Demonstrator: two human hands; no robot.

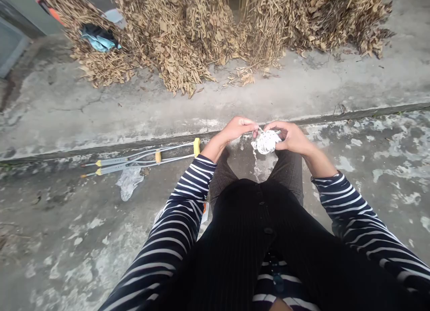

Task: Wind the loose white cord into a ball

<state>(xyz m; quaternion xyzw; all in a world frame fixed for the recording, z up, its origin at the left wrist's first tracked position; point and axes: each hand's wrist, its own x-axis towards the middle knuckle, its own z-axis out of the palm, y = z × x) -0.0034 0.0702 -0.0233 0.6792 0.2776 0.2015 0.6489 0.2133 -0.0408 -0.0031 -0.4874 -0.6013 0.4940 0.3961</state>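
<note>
On my feed the person wears a long-sleeved navy top [174, 221] with white horizontal stripes, its narrow cuffs reaching the wrists. Over it sits a black ribbed garment [242, 239] with dark round buttons [268, 230] down the front, above dark grey woven trousers [289, 172].

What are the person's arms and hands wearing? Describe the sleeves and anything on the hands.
Both arms wear long sleeves in a dark navy with thin white stripes running around them: the left sleeve and the right sleeve. The sleeves end a little above the wrists. The left hand and right hand are bare, with no gloves, and no cables or markings show.
</note>
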